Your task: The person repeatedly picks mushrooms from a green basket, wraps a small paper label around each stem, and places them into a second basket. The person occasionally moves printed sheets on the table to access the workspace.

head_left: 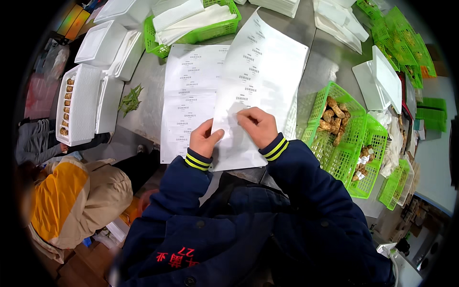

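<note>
Two white printed sheets lie on the metal worktop (150, 107) in front of the person, the upper sheet (267, 62) overlapping the right part of the lower sheet (178, 115); both carry repeated small dark print. The left hand (204, 138) is partly closed at the upper sheet's left edge, near its lower end, the thumb laid over the paper and the fingers curled; whether it pinches the paper cannot be told. The right hand (257, 126) is over the same sheet, its fingers bent and drawn together toward the thumb, and its fingertips are too hidden to show any grip. To the right, a green basket (313, 115) holds brown mushrooms (333, 119), with another green basket (368, 189) just beside it, holding a smaller heap. Beyond the sheets, a third green basket (210, 36) carries white sheet-like material (191, 26). A green leafy sprig (130, 100) lies left of the lower sheet, near white foam boxes (103, 43). At the left, a person in an orange-and-beige jacket (71, 191) is close to the worktop.
</note>
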Demonstrator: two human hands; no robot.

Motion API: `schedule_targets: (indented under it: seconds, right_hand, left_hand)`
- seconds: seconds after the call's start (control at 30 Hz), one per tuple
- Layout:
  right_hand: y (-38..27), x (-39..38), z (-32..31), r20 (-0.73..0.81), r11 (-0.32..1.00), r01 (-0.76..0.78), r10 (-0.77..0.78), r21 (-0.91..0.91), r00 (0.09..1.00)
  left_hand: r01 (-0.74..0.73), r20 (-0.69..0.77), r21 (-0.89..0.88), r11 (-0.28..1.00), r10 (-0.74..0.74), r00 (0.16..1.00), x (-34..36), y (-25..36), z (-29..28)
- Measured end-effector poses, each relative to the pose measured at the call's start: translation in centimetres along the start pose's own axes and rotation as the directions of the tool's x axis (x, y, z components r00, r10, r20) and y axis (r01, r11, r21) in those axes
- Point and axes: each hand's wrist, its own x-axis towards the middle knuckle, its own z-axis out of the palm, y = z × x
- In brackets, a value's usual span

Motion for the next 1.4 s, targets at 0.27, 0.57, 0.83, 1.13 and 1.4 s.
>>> schedule_targets:
  seconds: [0.27,0.57,0.83,1.13,1.4]
  right_hand:
    - [-0.8,-2.0,-4.2,-0.319,0.999,0.039,-0.030,0.021,0.947]
    - [-2.7,-5.6,-6.5,0.143,0.462,0.591,-0.696,-0.661,0.704]
    - [-4.0,-10.1,-13.6,-0.493,0.867,-0.060,-0.223,-0.495,0.841]
    - [-2.0,-15.1,-22.9,-0.487,0.949,-0.067,-0.097,-0.309,0.868]
    - [-0.1,-20.9,-29.4,-0.843,0.993,0.107,-0.023,0.041,0.537]
  left_hand:
    - [-0.173,-0.094,0.905,0.387,0.581,0.808,1.9,-1.7,-3.0]
    - [0.222,0.060,-0.140,0.965,-0.216,0.975,-0.9,3.0,11.4]
    - [-0.121,0.202,0.179,0.976,0.084,0.976,0.0,1.0,15.7]
    - [-0.243,0.389,0.399,0.884,0.077,0.918,0.4,-0.2,21.2]
    - [-0.805,0.739,0.557,0.202,0.322,0.592,5.7,-2.3,29.8]
